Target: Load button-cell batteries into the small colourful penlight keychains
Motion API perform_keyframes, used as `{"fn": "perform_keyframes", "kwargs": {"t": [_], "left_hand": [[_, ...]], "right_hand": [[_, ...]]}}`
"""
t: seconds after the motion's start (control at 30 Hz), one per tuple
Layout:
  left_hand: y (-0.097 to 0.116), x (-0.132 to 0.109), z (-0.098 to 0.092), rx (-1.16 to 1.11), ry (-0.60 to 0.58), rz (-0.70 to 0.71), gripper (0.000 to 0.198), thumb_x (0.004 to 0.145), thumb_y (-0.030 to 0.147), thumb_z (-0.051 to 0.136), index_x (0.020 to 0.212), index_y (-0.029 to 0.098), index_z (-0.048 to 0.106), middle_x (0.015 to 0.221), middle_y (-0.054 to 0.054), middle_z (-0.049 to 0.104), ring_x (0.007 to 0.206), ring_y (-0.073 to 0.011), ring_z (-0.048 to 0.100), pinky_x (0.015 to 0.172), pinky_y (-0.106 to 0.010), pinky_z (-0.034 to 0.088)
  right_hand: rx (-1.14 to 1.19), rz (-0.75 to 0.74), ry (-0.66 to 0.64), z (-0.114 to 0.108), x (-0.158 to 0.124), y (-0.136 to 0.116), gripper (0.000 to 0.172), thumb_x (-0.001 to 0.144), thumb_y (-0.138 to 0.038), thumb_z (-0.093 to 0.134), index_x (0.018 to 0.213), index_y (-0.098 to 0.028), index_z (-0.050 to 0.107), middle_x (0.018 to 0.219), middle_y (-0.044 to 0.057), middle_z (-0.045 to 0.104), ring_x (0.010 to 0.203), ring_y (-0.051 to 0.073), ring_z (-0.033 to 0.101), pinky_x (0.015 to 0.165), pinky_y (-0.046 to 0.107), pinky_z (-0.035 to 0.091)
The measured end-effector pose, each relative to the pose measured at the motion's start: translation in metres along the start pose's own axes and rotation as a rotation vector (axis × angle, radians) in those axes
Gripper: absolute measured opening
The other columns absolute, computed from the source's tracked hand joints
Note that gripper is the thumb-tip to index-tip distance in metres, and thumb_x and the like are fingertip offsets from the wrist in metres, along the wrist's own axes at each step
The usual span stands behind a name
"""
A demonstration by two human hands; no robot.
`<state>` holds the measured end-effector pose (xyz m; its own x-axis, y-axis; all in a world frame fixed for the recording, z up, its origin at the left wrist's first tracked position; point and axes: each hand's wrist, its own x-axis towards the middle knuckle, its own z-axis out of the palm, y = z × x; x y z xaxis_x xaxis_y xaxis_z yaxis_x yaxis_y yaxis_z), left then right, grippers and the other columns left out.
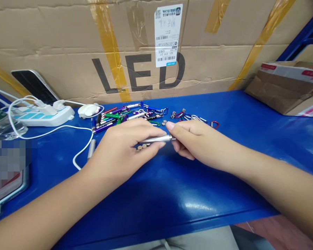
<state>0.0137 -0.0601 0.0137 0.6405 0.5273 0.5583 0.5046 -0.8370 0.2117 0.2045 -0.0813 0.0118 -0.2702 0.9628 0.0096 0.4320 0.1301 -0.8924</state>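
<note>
My left hand point(127, 147) pinches the barrel of a small silver flashlight point(158, 139) between thumb and fingers, above the blue table. My right hand point(191, 137) is closed on the flashlight's right end, which its fingers mostly hide. Several button cells point(143, 147) lie on the table behind my left hand, and a few more button cells point(164, 122) sit beyond my right thumb. Farther back is a pile of small coloured metal flashlights point(120, 114), some with carabiner clips. Loose carabiners point(195, 118) lie to the right of the pile.
A white power strip point(47, 116) with plugs and cables stands at the left, and a dark phone point(35, 85) leans behind it. A silver tube point(91, 148) lies by my left wrist. A large cardboard box point(67, 45) backs the blue table point(167, 194); an open carton point(289, 90) stands right.
</note>
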Motion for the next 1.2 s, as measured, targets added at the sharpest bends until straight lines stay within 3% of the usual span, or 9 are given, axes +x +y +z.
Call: {"fn": "perform_keyframes", "kwargs": {"t": [0.1,0.23,0.47,0.57,0.67,0.83,1.0,1.1,1.2], "left_hand": [[0.000,-0.004,0.001,0.134,0.006,0.104,0.018,0.091,0.023,0.054,0.097,0.024,0.072,0.086,0.000,0.071,0.080,-0.0138,0.063,0.072,-0.026,0.045],[0.001,-0.008,-0.002,0.349,0.075,0.290,0.023,0.095,0.022,0.047,0.099,0.025,0.069,0.085,-0.001,0.070,0.085,-0.0159,0.062,0.071,-0.031,0.040],[0.005,-0.005,-0.005,0.398,0.123,0.399,0.021,0.095,0.021,0.049,0.100,0.027,0.069,0.080,0.002,0.070,0.078,-0.0145,0.063,0.065,-0.031,0.035],[0.005,-0.004,-0.004,0.374,0.060,0.361,0.023,0.096,0.022,0.047,0.102,0.027,0.069,0.085,0.002,0.072,0.074,-0.0132,0.062,0.064,-0.031,0.035],[0.003,-0.003,-0.002,0.275,0.000,0.230,0.023,0.096,0.027,0.047,0.104,0.029,0.069,0.091,0.003,0.072,0.077,-0.0136,0.061,0.068,-0.030,0.038],[0.001,-0.001,0.002,0.054,0.035,0.061,0.024,0.091,0.025,0.053,0.107,0.028,0.070,0.093,-0.001,0.069,0.087,-0.0152,0.062,0.077,-0.027,0.046],[0.000,0.000,0.002,-0.034,0.088,-0.039,0.024,0.089,0.025,0.057,0.108,0.027,0.072,0.090,-0.002,0.069,0.086,-0.0153,0.062,0.078,-0.028,0.050],[0.000,-0.003,0.002,0.024,0.093,-0.019,0.024,0.090,0.027,0.056,0.108,0.029,0.072,0.090,-0.001,0.070,0.085,-0.0152,0.064,0.077,-0.028,0.050],[-0.001,-0.005,-0.002,0.163,0.085,0.049,0.022,0.093,0.030,0.052,0.101,0.033,0.073,0.089,0.002,0.073,0.085,-0.0156,0.066,0.074,-0.032,0.048]], "right_hand": [[0.064,0.044,0.009,0.006,0.001,0.002,0.053,0.095,-0.050,0.041,0.051,-0.021,0.043,0.038,-0.006,0.038,0.037,0.007,0.032,0.045,0.025,0.027],[0.267,0.175,-0.074,0.011,0.001,0.003,0.052,0.097,-0.045,0.037,0.051,-0.021,0.039,0.036,-0.006,0.033,0.035,0.007,0.025,0.042,0.025,0.023],[0.384,0.246,-0.114,0.007,-0.003,-0.005,0.047,0.096,-0.038,0.036,0.052,-0.021,0.037,0.033,-0.006,0.031,0.035,0.007,0.023,0.041,0.024,0.022],[0.370,0.268,-0.134,0.007,-0.002,-0.004,0.047,0.096,-0.037,0.035,0.052,-0.021,0.036,0.033,-0.006,0.031,0.035,0.007,0.024,0.040,0.024,0.021],[0.339,0.251,-0.169,0.006,-0.002,-0.003,0.049,0.097,-0.040,0.032,0.051,-0.021,0.035,0.034,-0.006,0.030,0.035,0.008,0.023,0.040,0.025,0.021],[0.149,0.048,-0.126,-0.002,-0.007,-0.005,0.054,0.098,-0.051,0.028,0.056,-0.020,0.046,0.042,-0.003,0.040,0.040,0.010,0.033,0.044,0.026,0.029],[-0.050,-0.130,-0.067,-0.009,-0.013,-0.008,0.043,0.097,-0.042,0.038,0.063,-0.020,0.051,0.052,-0.002,0.046,0.049,0.011,0.040,0.049,0.026,0.032],[0.029,-0.075,-0.132,-0.006,-0.011,-0.007,0.043,0.097,-0.039,0.035,0.061,-0.019,0.049,0.048,-0.003,0.043,0.046,0.010,0.036,0.047,0.025,0.031],[0.261,0.059,-0.254,-0.001,-0.007,-0.003,0.043,0.096,-0.035,0.029,0.058,-0.021,0.043,0.041,-0.005,0.036,0.040,0.009,0.028,0.043,0.024,0.027]]}}
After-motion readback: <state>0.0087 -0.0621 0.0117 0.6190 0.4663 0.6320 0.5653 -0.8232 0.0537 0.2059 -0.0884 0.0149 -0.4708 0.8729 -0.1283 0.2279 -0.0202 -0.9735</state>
